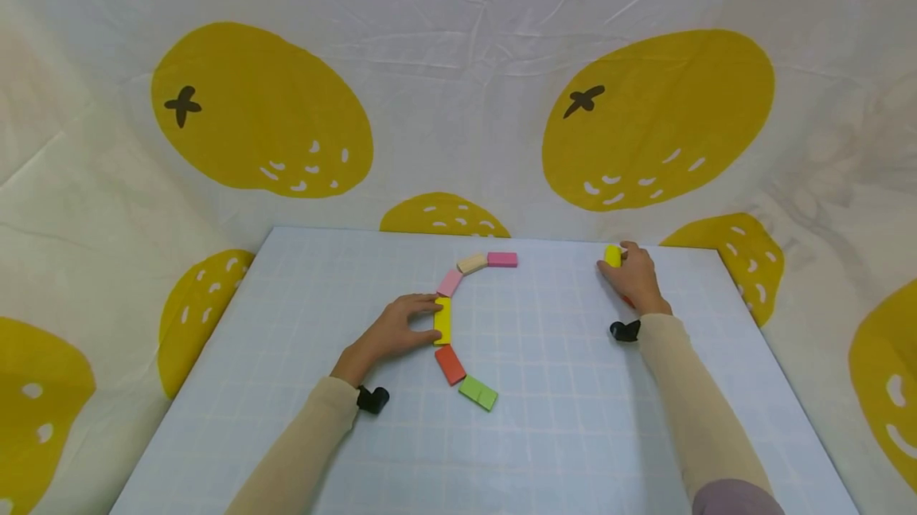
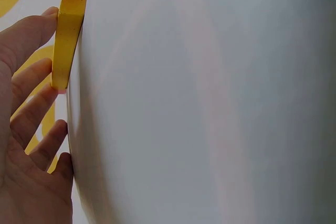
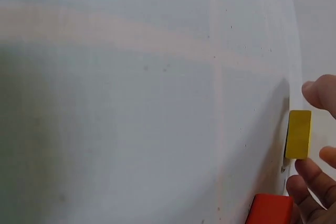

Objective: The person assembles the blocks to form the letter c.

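Observation:
My left hand [image 1: 392,329] lies beside a long yellow block [image 1: 443,321]. In the left wrist view its thumb and fingertips touch one side of this yellow block [image 2: 70,38], the fingers spread and loosely straight. At the far right my right hand [image 1: 634,278] is around another yellow block [image 1: 612,255]. The right wrist view shows this yellow block [image 3: 298,134] between thumb and fingers, with a gap at the thumb and a fingertip at its lower end. A red block [image 3: 269,211] sits by the other fingers, mostly hidden by the hand in the head view.
A curved row runs from a dark pink block [image 1: 502,260] through a beige block [image 1: 473,263] and a light pink block [image 1: 450,283] to the long yellow one, then a red block [image 1: 450,365] and a green block [image 1: 478,393]. Patterned cloth [image 1: 458,101] hangs behind the table [image 1: 544,435].

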Action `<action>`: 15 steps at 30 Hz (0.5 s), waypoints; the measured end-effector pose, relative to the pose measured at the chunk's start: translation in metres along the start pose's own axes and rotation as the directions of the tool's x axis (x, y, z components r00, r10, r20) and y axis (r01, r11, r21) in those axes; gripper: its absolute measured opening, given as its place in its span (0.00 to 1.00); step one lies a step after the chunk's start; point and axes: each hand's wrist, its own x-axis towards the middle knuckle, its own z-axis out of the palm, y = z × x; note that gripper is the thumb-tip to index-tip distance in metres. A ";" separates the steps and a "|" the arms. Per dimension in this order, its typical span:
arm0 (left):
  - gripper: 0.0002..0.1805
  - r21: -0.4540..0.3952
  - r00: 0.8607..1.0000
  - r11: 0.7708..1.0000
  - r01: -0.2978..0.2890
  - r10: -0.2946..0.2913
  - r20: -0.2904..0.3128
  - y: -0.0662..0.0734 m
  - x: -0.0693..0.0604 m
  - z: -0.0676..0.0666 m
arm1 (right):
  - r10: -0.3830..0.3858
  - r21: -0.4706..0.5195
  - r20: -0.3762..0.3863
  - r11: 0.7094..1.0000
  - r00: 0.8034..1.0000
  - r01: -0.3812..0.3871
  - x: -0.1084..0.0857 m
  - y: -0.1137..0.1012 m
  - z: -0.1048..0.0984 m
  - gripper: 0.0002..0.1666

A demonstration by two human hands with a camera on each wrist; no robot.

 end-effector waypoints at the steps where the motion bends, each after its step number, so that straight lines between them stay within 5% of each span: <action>1: 0.30 0.003 1.000 1.000 -0.006 0.006 -0.001 0.000 0.000 0.000 | -0.001 0.001 0.005 1.000 1.000 0.001 0.001 0.000 0.001 0.47; 15: 0.30 -0.008 0.999 0.999 -0.036 0.036 -0.011 -0.002 0.000 0.000 | -0.125 -0.045 0.051 0.991 0.991 0.127 0.004 -0.011 0.008 0.37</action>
